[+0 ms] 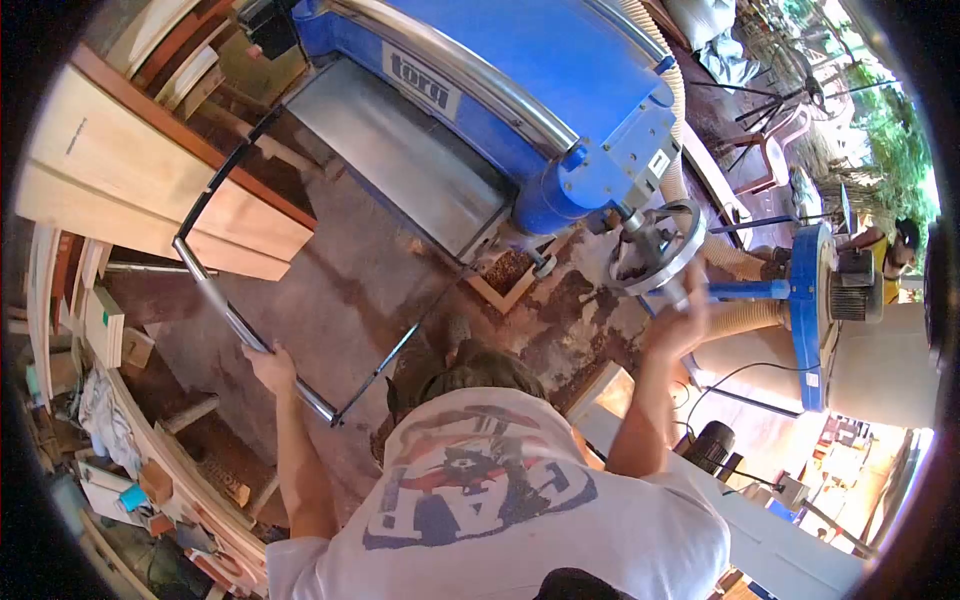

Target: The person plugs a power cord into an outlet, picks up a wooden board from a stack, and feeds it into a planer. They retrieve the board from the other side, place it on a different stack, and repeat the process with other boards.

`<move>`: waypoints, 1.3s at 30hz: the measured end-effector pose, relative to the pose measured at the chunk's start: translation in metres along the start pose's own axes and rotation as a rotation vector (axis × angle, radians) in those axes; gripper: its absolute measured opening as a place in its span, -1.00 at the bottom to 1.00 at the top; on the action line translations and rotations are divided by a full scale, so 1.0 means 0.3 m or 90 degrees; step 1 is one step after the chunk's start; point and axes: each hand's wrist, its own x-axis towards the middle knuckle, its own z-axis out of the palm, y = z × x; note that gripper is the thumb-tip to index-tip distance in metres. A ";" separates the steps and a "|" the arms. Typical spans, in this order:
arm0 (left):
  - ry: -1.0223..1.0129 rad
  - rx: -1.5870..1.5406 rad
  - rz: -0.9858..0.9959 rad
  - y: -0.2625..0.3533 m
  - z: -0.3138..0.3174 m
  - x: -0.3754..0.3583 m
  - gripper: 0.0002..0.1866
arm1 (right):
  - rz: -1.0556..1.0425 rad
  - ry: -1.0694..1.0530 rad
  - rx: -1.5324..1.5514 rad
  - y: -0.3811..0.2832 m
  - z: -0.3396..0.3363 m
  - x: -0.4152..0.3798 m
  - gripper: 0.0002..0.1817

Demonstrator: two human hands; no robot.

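My left hand (270, 369) is closed around the metal roller bar (213, 297) of the black frame that juts from the machine's table. My right hand (679, 325) is at the handwheel (657, 248) on the machine's right side, its fingers blurred but apparently closed on the rim or handle. The blue planer (590, 70) bears a "torq" label (421, 83). Below its hood lies the smooth metal table (390, 150), with no board on it.
Wooden panels (130, 170) lean at the left, and offcuts and clutter line the lower left. A blue dust collector (812, 300) with ribbed hoses (745, 322) stands at right. A wooden box of shavings (505, 275) sits below the planer. Another person (890, 255) is at the far right.
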 end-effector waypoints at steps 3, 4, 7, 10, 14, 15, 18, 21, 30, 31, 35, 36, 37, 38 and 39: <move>0.005 0.016 0.003 0.063 -0.033 -0.040 -0.18 | 0.164 0.236 -0.113 0.325 -0.043 -0.128 -0.50; 0.001 0.017 0.015 0.063 -0.030 -0.029 -0.18 | 0.136 0.228 -0.244 0.463 -0.127 -0.007 -0.48; 0.001 0.023 0.017 -0.025 -0.004 -0.007 -0.19 | 0.120 0.177 -0.186 0.407 -0.166 0.360 -0.53; -0.003 0.037 0.002 -0.061 0.029 0.005 -0.20 | -0.078 0.138 -0.146 -0.108 0.110 0.184 -0.56; -0.003 0.057 -0.018 0.029 -0.012 -0.029 -0.20 | -0.013 0.171 -0.281 0.257 -0.055 -0.171 -0.49; 0.003 0.058 -0.015 0.056 -0.026 -0.032 -0.20 | 0.044 0.231 -0.299 0.477 -0.151 -0.108 -0.52; 0.000 0.052 -0.022 0.017 -0.010 -0.016 -0.24 | 0.123 0.178 -0.225 0.404 -0.170 0.387 -0.57; 0.009 0.041 0.017 -0.062 0.036 0.021 -0.26 | -0.136 0.098 -0.257 -0.085 0.082 0.161 -0.62; 0.010 0.020 0.041 -0.071 0.041 0.027 -0.30 | 0.160 -0.071 -0.090 0.027 0.010 0.395 -0.59; 0.007 0.010 0.035 -0.049 0.047 0.034 -0.30 | 0.129 -0.023 0.207 -0.070 0.042 0.305 -0.54; -0.004 0.014 -0.024 -0.045 0.046 0.011 -0.30 | 0.261 0.121 -0.112 0.048 0.070 -0.189 -0.43; -0.001 0.022 -0.030 -0.046 0.035 0.028 -0.30 | 0.252 0.113 -0.076 0.311 -0.098 -0.057 -0.48; -0.006 0.033 -0.015 -0.062 0.046 0.049 -0.31 | 0.244 0.104 -0.041 0.569 -0.263 0.071 -0.49; -0.012 0.041 -0.004 -0.092 0.069 0.068 -0.31 | 0.212 0.121 -0.089 0.571 -0.286 0.260 -0.48; -0.019 0.055 0.007 -0.123 0.074 0.065 -0.32 | 0.189 0.095 -0.098 0.417 -0.240 0.398 -0.47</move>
